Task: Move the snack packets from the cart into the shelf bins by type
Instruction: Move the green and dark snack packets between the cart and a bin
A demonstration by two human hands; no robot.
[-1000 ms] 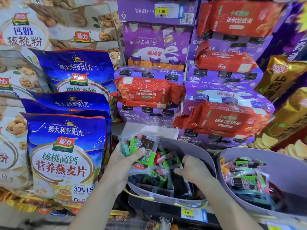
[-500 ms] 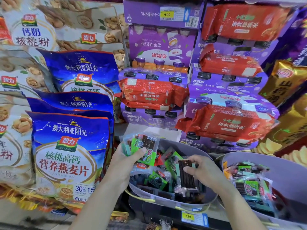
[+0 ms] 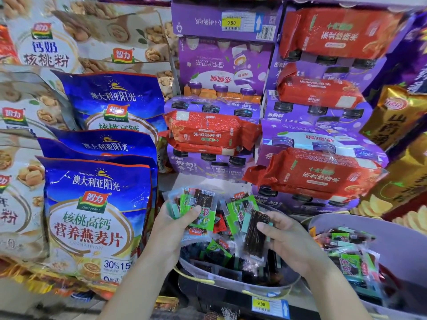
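a crowded shop shelf is backing a grey plastic bin [image 3: 233, 279]; the left hand [image 3: 179, 219] is gripping a bunch of green-labelled snack packets [image 3: 196, 207], the right hand [image 3: 280, 236] pinching a clear packet of dark strips [image 3: 255, 234] above the bin.

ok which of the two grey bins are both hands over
The left bin, beside the blue bags; the left hand and right hand hold packets above it. The right bin stands apart.
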